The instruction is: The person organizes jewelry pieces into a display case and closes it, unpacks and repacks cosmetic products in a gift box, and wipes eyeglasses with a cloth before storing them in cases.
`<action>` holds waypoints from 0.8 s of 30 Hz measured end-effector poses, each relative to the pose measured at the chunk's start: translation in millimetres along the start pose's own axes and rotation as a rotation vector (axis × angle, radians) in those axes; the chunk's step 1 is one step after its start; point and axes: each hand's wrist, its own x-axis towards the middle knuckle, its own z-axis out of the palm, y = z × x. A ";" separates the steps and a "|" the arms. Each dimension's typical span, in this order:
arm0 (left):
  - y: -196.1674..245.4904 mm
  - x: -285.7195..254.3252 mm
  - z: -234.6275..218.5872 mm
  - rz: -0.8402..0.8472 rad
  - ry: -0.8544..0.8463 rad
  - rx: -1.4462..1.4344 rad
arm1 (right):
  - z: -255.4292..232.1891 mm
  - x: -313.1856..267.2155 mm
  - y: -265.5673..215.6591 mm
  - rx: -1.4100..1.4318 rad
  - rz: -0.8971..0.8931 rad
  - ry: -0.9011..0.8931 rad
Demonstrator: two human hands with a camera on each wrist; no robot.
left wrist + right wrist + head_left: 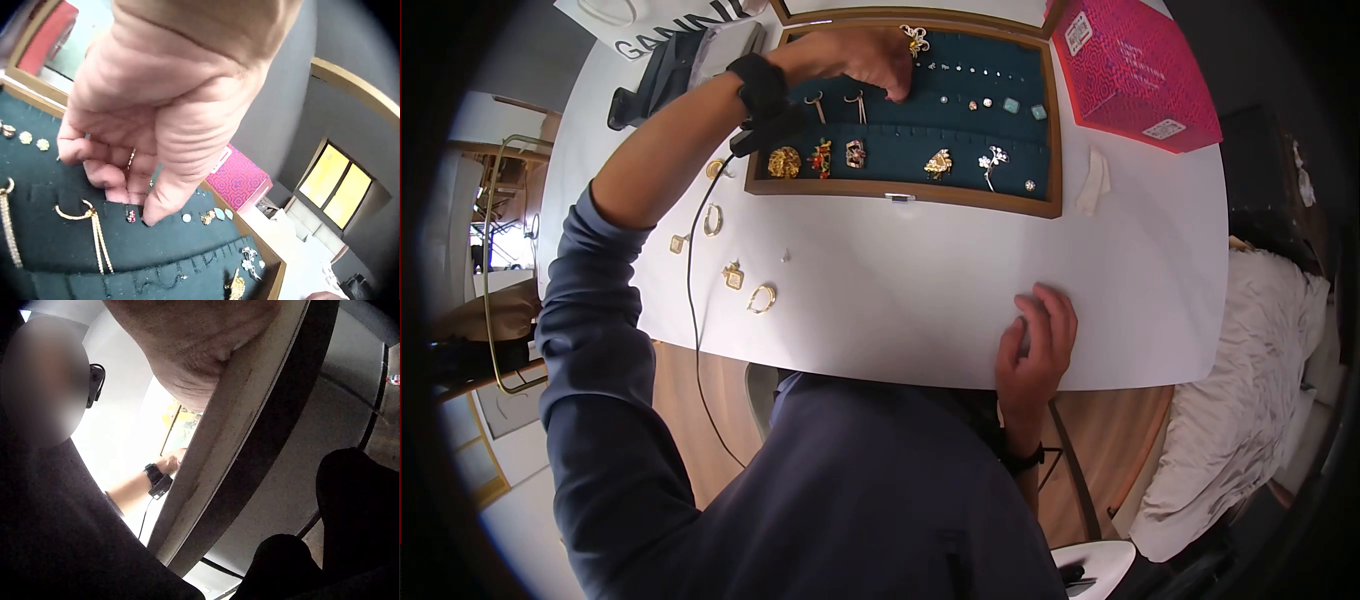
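My left hand point(870, 60) reaches into the wooden jewelry box point(820, 187), over its dark green lining. In the left wrist view the thumb and curled fingers come together at a small pink-red stud earring point(130, 215), low on the lining. A thin gold band point(131, 158) shows among the fingers. Left of the hand, hoop earrings with hanging chains point(75, 212) sit in the slots. My right hand point(1040, 350) rests at the table's front edge, fingers loosely bent and holding nothing.
Gold earrings point(733, 276) and hoops point(762, 298) lie loose on the white table point(900, 300). A pink box point(1140, 75) stands right of the jewelry box, near a white strip point(1093, 180). A cable point(691, 270) hangs from the left wrist across the table.
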 end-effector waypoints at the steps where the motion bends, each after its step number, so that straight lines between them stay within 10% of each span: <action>1: 2.8 0.0 0.8 -0.018 -0.008 0.004 | 0.1 -0.2 0.0 -0.002 0.001 0.002; 12: -15.0 -26.6 -34.3 -0.026 -0.009 -0.063 | 0.1 -0.4 -1.1 -0.007 -0.003 -0.002; 14: -33.3 -48.9 -47.8 0.198 0.171 -0.406 | -0.4 -0.6 -1.0 -0.004 0.000 -0.014; 17: -1.1 -106.5 -75.8 0.051 0.160 -0.073 | 0.5 0.2 -1.5 0.027 -0.005 -0.022; 19: -25.9 -148.0 -56.1 0.182 0.157 -0.361 | 0.3 -0.2 -1.2 -0.026 -0.017 -0.011; 24: 7.1 -210.6 27.4 -0.184 -0.005 -0.142 | 2.3 -1.2 -0.9 -0.011 -0.017 -0.011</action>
